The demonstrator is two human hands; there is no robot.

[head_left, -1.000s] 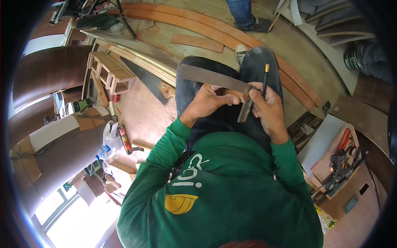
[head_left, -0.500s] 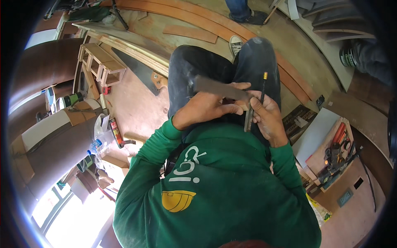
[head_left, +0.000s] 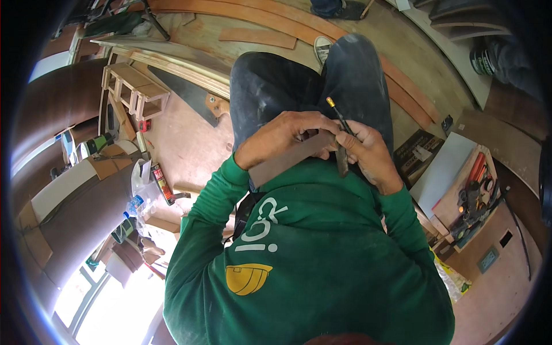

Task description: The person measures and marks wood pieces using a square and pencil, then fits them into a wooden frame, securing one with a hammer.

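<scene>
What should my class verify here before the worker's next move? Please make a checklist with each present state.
1. Square held: ok, in the right hand.
2. Pencil to hand: ok, also in the right hand, eraser end showing.
3. Pencil's writing end ready: cannot tell, hidden at the hand.
4. Left hand clear of the square: cannot tell, they overlap in this view.
5. Saw out of the way: ok, lying apart from both hands.

One head-worn fisheye view, from close above, downward over torso [head_left: 322, 259] and legs [head_left: 279, 86].
</scene>
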